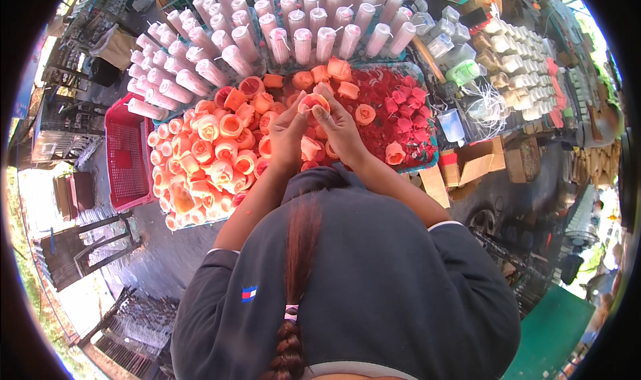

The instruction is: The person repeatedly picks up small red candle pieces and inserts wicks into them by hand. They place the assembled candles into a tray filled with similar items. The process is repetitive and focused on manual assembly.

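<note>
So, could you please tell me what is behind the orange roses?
Behind the orange roses are rows of pale pink candles. Their wick ends show, but the lower parts of many farther ones are covered by those in front.

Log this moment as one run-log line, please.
left hand: pinching orange-red flower | right hand: pinching same flower | left: piled orange flowers | right: red pieces | beyond: pink cylinders

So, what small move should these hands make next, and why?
Probably a gentle inward pinch on the orange rose-shaped piece: the left hand and right hand both hold it from either side, and its orange edge appears to surround a redder middle.
</note>
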